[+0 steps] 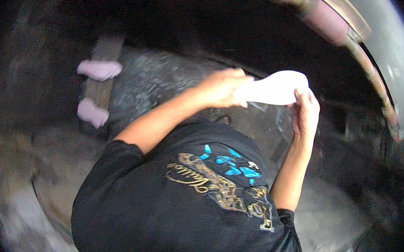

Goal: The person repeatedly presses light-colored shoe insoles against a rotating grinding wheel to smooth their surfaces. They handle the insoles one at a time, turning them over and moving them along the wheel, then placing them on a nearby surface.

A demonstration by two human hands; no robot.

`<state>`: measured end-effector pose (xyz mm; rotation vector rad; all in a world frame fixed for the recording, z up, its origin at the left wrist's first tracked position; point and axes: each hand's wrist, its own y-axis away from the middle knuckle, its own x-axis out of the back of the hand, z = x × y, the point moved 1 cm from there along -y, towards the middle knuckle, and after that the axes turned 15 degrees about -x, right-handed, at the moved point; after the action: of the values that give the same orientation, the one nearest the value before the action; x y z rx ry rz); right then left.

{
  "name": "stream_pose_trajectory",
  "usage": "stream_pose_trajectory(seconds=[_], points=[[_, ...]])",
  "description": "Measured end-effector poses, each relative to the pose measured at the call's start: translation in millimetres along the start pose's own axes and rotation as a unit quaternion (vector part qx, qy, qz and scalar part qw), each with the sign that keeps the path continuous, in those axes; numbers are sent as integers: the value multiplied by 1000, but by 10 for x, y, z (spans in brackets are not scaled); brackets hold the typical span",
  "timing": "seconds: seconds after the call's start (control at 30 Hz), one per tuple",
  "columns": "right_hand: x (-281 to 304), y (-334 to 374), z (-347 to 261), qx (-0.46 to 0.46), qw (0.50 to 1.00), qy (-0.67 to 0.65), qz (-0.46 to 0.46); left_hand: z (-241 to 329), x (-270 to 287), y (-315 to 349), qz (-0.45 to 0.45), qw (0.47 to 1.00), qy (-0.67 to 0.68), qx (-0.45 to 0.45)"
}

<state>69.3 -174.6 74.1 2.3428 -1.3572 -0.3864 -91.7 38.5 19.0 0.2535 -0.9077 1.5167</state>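
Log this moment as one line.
left hand: holds white sole-shaped piece, left end; right hand: holds right end; picture left: two pink pieces

Blurred pinkish cylinders [326, 22] run beside a curved grey panel [398, 52], far right.

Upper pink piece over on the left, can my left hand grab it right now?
Probably not yet: your left hand is holding one end of the white piece, though nothing seems to block its path to the upper pink piece.

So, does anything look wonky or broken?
Slightly: the lower pink piece slants on the strip, while the upper pink piece lies nearly straight across. The white piece between left hand and right hand shows no clear damage.
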Motion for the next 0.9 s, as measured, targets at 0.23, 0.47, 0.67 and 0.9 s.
stream_pose_trajectory(seconds=[0.23,0.47,0.67,0.9], points=[[-233,-226,1091,-132,938,290,-135,-545,-440,1998,139,875,-51,461],[403,-429,2272,-10,742,651,-159,-1239,-201,4393,309,580,44,753],[412,-674,2543,-58,763,601,-230,-1558,278,5907,254,494,-33,831],[-142,-492,2067,-32,756,610,-233,-1854,620,6986,134,437,-70,886]])
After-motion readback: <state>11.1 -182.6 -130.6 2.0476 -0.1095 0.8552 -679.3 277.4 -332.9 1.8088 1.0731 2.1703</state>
